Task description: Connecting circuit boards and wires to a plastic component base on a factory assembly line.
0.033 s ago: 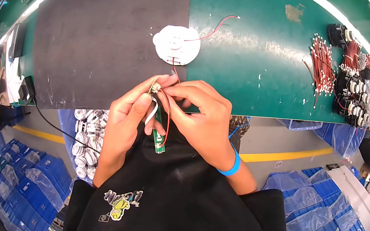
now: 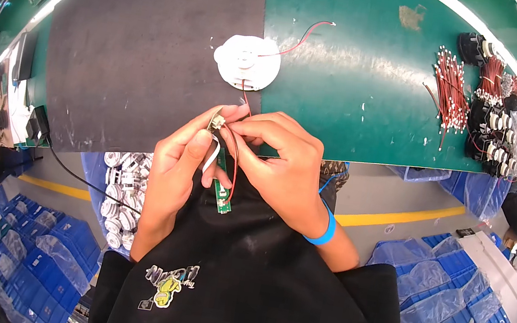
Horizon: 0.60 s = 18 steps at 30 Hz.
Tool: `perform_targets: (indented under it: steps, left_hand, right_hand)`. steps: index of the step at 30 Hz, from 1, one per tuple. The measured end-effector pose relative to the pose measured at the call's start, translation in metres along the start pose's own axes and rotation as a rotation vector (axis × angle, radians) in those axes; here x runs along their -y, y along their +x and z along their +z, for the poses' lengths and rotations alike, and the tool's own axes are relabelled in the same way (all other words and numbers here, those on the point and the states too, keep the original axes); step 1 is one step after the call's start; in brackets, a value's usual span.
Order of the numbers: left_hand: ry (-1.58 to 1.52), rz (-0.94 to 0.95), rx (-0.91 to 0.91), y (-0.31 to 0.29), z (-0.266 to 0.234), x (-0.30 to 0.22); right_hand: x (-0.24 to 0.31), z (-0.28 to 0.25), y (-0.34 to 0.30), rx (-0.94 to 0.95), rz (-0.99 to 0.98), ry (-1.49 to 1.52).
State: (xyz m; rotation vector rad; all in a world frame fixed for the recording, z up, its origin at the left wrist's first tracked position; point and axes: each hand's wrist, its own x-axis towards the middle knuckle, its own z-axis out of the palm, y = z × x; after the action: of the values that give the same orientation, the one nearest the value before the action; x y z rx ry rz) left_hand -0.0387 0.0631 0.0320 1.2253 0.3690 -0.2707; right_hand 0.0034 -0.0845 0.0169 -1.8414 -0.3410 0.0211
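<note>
My left hand is closed on a small circuit board, seen nearly edge-on, with a cream-coloured connector facing right. From there a white flat cable curves down toward a green circuit board strip, which hangs below my left fingers. The fingertips of my right hand pinch a red and black wire at the connector; whether its plug is seated is hidden by the fingers. Just beyond both hands, a round white plastic housing lies on the table, with thin red and black wires at its top and bottom.
A dark mat covers the left of the green table. Bundled red wires and black-and-white round parts lie at the right. A bin of white parts stands below the table edge, near my left forearm. Blue crates flank me.
</note>
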Motion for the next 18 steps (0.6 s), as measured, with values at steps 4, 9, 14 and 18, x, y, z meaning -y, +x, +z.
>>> perform_targets:
  steps: [4, 9, 14, 18]
  left_hand:
    - [0.096, -0.015, 0.004, 0.000, -0.002, -0.003]
    - [0.134, 0.007, 0.024, 0.002, -0.002, -0.002]
    - [0.012, 0.054, 0.031, 0.004, -0.009, 0.004]
    - [0.024, 0.200, -0.069, 0.003, -0.004, 0.011]
  right_hand:
    - [-0.004, 0.003, 0.001, -0.014, 0.015, 0.075]
    - [-0.005, 0.003, 0.002, 0.006, 0.000, 0.090]
    - [0.003, -0.007, 0.014, 0.137, 0.190, 0.302]
    - [-0.022, -0.041, 0.032, -0.117, 0.407, 0.707]
